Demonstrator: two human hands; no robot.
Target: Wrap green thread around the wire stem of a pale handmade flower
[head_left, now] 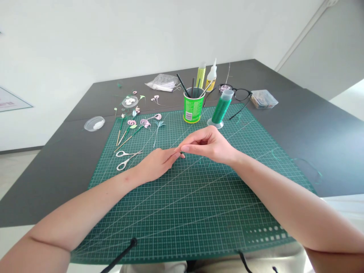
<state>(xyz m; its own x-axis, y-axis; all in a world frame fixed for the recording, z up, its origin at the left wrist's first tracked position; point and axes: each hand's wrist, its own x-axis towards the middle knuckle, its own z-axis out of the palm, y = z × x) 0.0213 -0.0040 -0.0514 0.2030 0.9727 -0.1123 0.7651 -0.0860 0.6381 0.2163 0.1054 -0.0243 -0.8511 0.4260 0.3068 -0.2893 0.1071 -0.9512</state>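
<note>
Both hands above the green cutting mat (182,216), fingertips meeting. Left hand (156,163) and right hand (209,146) each drawn into a pinch, thumb to fingers; what lies between the tips, if anything, I cannot tell. Bearings from that meeting point: white-handled scissors (131,155) at nine o'clock, near my left hand. Pastel flower pieces (145,123) at ten. Green can (192,108) holding sticks at twelve. Spool of green thread (221,108) stands at one, just beyond my right hand. Clear box (264,99) at two, off the mat.
</note>
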